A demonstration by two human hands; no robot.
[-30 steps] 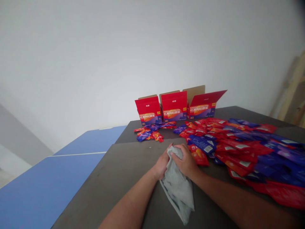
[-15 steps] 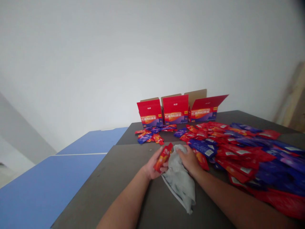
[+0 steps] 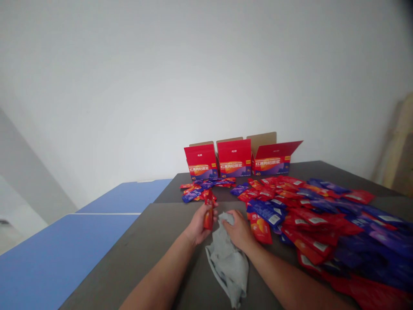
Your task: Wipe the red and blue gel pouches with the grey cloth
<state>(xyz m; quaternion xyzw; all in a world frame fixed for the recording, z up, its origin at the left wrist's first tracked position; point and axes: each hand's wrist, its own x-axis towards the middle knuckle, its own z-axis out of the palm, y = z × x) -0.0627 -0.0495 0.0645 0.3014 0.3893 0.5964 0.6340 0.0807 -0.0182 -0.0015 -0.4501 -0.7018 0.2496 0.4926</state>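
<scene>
Left hand (image 3: 199, 227): I have the fingers pinched around a red sachet (image 3: 208, 215), which stands upright in them.
Right hand (image 3: 239, 231): fingers curled, pressing into a grey cloth (image 3: 226, 262).
Surface (image 3: 145, 245): dark grey, with loose red and purple sachets (image 3: 316, 224) beside my right hand and three open red boxes (image 3: 234, 158) at the far end.
Room: blue table (image 3: 64, 262) to the left, white wall (image 3: 161, 86) ahead.

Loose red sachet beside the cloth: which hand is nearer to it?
Right. The right hand rests on the gray cloth, just beside the red sachet; the left hand is farther off, across the cloth, holding another sachet.

Glossy plastic sachets (image 3: 308, 217); matt grey cloth (image 3: 227, 267); matt cardboard boxes (image 3: 234, 158)
</scene>
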